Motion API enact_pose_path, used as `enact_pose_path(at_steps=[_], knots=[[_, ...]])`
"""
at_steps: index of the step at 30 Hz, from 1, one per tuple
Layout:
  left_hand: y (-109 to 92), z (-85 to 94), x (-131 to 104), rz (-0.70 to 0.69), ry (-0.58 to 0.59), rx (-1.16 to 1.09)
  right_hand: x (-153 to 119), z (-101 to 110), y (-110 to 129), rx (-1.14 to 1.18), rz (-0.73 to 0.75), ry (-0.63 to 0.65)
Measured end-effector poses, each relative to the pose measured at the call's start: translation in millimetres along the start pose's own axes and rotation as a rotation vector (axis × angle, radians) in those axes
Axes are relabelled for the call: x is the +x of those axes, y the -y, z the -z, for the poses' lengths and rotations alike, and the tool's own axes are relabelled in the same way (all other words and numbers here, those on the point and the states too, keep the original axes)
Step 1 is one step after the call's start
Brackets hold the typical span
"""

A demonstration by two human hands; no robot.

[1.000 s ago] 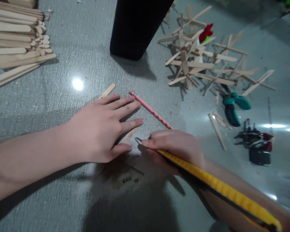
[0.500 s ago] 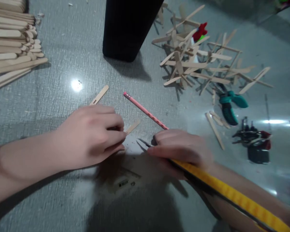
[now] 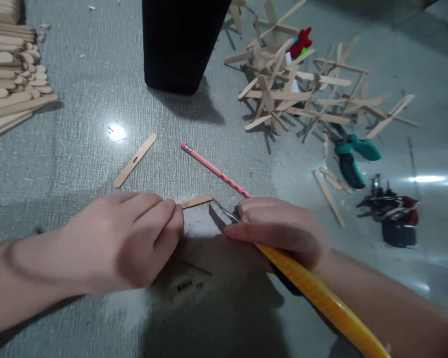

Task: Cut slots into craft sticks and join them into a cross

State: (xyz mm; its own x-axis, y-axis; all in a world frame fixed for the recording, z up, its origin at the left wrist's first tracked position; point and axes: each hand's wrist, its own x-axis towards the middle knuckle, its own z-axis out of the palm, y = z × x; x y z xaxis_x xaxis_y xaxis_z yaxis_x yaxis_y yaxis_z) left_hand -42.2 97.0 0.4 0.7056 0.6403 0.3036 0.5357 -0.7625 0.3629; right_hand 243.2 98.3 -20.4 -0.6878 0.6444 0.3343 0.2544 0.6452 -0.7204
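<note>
My left hand (image 3: 130, 238) is closed on one end of a short wooden stick (image 3: 197, 201), with pencil-like marks near my fingertips. A yellow-handled tool (image 3: 313, 293) with a thin pointed metal tip is gripped in my right hand (image 3: 276, 228); its tip is at the stick's free end. Beyond my left hand, a loose wooden stick with a small slot (image 3: 136, 160) lies on the table. A pink pencil (image 3: 216, 170) slants across the surface, its near end at my right knuckles.
Wooden sticks (image 3: 11, 74) are stacked at the far left. A black container (image 3: 182, 44) stands at the top centre. Crossed-stick pieces (image 3: 283, 94) spread over the back right, with green-handled pliers (image 3: 353, 159) and a dark clip-like tool (image 3: 392, 214) nearer.
My left hand has moved slightly left and down, uncovering the slotted stick. The held stick has turned flatter and now meets the tool's tip. The view has shifted a little.
</note>
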Motion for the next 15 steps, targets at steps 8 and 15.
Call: enact_pose_path(at_steps=[8,15], knots=[[2.3,-0.9,-0.8,-0.023,-0.032,0.130,1.4,-2.1,22.5,0.040,-0.317,-0.165],[10.5,-0.6,-4.7,-0.013,0.000,0.114,0.8,-2.9,15.6,0.113,-0.232,-0.142]])
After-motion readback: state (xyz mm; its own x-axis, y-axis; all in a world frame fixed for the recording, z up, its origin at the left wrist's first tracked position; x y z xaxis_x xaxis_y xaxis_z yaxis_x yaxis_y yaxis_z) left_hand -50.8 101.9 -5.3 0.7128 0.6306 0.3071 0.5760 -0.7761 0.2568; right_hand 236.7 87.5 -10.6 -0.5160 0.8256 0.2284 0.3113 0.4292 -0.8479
